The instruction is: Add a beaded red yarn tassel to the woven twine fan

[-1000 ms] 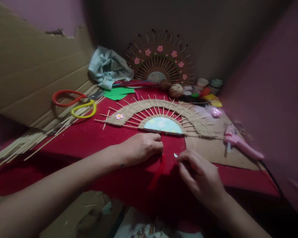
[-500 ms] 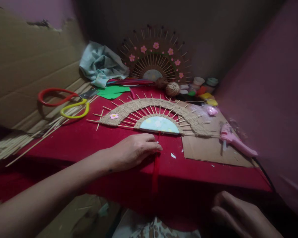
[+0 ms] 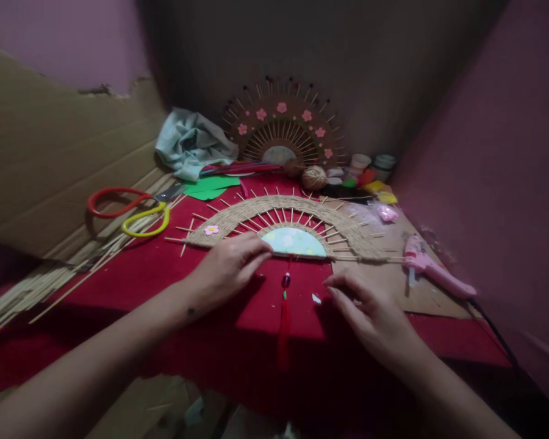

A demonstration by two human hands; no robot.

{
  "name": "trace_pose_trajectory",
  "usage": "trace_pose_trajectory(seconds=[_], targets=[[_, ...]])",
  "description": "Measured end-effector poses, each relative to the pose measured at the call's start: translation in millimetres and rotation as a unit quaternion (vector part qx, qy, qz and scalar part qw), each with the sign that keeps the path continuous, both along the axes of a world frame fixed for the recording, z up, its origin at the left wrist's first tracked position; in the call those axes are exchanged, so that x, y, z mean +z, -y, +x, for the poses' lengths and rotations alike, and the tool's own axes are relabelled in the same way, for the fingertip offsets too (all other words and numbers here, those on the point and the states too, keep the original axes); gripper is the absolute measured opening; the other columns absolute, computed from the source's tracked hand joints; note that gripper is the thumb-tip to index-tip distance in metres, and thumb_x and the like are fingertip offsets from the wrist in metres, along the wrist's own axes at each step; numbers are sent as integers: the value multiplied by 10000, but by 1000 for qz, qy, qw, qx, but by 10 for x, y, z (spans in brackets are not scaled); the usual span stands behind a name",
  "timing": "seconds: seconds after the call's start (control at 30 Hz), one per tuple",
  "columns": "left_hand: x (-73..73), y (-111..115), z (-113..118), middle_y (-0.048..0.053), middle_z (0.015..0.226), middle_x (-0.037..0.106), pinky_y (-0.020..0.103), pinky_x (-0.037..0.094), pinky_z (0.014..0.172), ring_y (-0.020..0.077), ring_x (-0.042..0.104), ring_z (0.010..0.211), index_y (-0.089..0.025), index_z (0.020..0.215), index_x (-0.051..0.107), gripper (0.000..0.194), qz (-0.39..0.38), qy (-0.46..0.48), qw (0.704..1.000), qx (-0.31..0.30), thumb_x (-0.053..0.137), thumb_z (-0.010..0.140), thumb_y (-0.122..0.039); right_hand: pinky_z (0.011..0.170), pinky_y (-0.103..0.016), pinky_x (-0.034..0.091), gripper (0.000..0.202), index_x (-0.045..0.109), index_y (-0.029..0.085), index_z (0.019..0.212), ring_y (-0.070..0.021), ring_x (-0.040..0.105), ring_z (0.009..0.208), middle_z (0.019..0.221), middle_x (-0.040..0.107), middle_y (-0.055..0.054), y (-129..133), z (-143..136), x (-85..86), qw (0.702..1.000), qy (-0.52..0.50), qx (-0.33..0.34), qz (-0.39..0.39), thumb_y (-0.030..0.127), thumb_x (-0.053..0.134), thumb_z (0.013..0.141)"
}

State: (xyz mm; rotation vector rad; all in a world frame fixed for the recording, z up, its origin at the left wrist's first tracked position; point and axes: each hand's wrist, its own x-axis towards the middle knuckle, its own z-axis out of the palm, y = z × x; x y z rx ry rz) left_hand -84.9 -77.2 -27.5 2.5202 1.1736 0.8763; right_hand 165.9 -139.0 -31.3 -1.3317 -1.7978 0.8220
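A woven fan of twine and sticks (image 3: 297, 202) lies on the red cloth, with a pale blue half-circle (image 3: 297, 242) at its base and one pink flower (image 3: 211, 230) on its left end. From the base hangs a red tassel (image 3: 284, 326) with a dark bead. My left hand (image 3: 231, 263) is at the fan's lower left, its fingertips pinched at the left corner of the half-circle. To the right of the tassel, my right hand (image 3: 366, 311) hovers below the fan, thumb and fingers apart, holding nothing.
Orange and yellow scissors (image 3: 145, 235) and thin sticks (image 3: 73, 268) lie left. A pink glue gun (image 3: 432, 268) rests right, by cardboard (image 3: 384, 292). Behind stand a flowered fan (image 3: 281, 116), twine ball (image 3: 314, 178), crumpled cloth (image 3: 192, 143) and small jars (image 3: 384, 163).
My left hand has left the tassel and moved up and left to the fan's base. My right hand has come up from the lower right. The view has shifted slightly.
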Motion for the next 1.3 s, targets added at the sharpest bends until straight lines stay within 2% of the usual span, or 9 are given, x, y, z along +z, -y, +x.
trace_pose_trajectory(seconds=[0.07,0.17,0.27,0.43,0.6,0.83,1.07,1.17,1.3], targets=[[52,-134,-96,88,947,639,347,474,794,197,589,880,-156,976,630,182,9,-53,997,53,500,898,-257,639,-304,527,179,624,166,921,-167,643,684,823,664,-55,-124,-6,15,978,-166,-33,-124,303,625,807],[28,-289,-202,105,996,604,377,462,810,240,556,940,-154,1011,592,215,9,-157,986,58,563,804,-207,752,-361,567,226,607,119,929,-203,695,748,896,694,-121,-239,-15,28,864,-405,-54,-295,244,653,747],[-110,-363,-225,107,964,604,384,448,800,242,537,909,-157,1008,578,250,33,-218,974,42,481,783,-107,923,-367,532,116,597,116,814,-247,695,937,945,689,-179,-315,-39,2,783,-509,-73,-350,138,612,701],[-276,-464,-210,100,926,601,375,435,785,230,523,869,-169,1036,558,285,102,-200,973,55,396,822,-75,988,-359,501,47,557,154,762,-269,649,1055,1072,626,-208,-441,-80,-63,738,-574,-63,-349,167,550,717],[-203,-462,-233,95,936,602,370,439,776,223,504,864,-164,970,515,269,129,-167,977,43,391,777,-24,933,-352,530,86,529,158,852,-225,656,985,1000,616,-145,-580,-221,33,699,-612,-94,-358,163,535,767],[-1,-161,-238,119,966,592,424,444,791,267,494,905,-153,1024,517,379,176,-157,970,54,409,714,35,562,-242,554,161,578,163,966,-125,619,650,843,649,-50,-536,-458,136,733,-579,-121,-336,163,614,809],[133,452,-285,91,1044,577,378,434,871,224,520,974,-220,1166,536,454,267,1,964,0,475,796,36,606,-276,602,170,668,129,837,-165,658,736,853,714,-56,-454,-309,209,727,-637,-41,-254,100,743,688],[119,398,-228,65,977,605,328,455,834,189,565,924,-213,1017,613,304,178,64,982,1,471,831,-19,657,-271,601,208,682,152,852,-171,675,778,866,736,-50,-705,-269,305,730,-649,5,-214,75,745,669],[225,-36,-24,105,981,657,390,479,827,241,612,917,-155,994,638,228,-88,122,984,91,571,830,-298,716,-296,593,232,690,199,908,-168,685,758,823,748,-20,-1089,-262,440,734,-651,70,-182,117,742,698]])
